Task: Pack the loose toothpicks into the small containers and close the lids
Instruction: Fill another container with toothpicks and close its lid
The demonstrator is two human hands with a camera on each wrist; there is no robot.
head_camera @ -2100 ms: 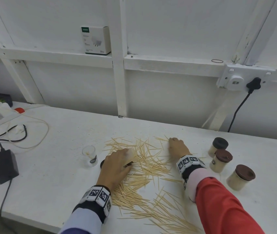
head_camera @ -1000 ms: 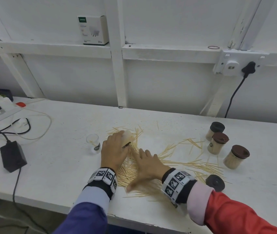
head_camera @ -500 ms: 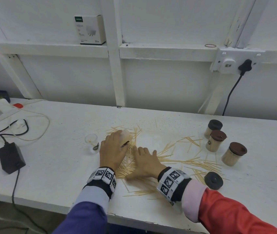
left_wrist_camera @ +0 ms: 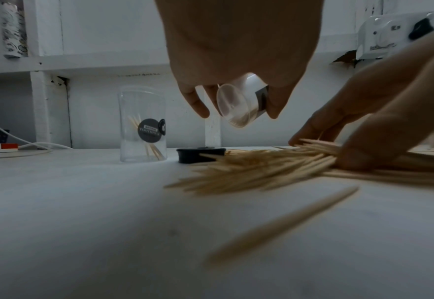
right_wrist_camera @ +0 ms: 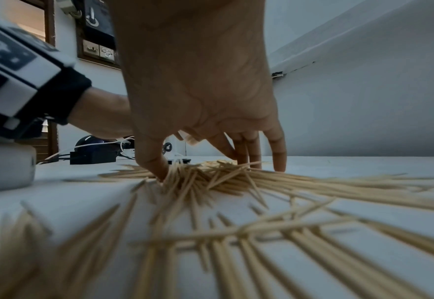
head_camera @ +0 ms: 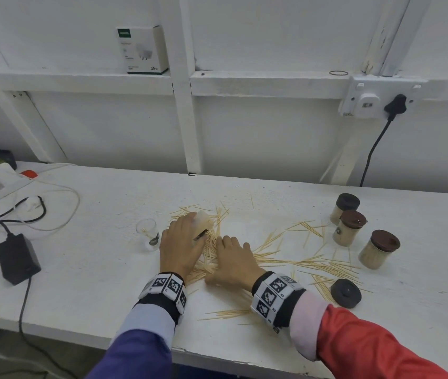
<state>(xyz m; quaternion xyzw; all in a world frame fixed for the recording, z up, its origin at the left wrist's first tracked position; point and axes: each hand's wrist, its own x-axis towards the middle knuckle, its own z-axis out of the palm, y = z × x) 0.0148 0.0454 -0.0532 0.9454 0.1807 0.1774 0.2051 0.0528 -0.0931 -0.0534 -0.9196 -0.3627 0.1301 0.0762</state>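
White bench carries, from the left, an upright clear container with a few toothpicks inside. Next, the left hand curls its grip around a tilted clear container, held above the heaped toothpicks. Beside it, the right hand presses straight fingers onto that heap, and 3 lidded containers stand far right.

Toothpicks raked into a heap

Right hand now lies beside left hand; toothpicks sit gathered closer between them
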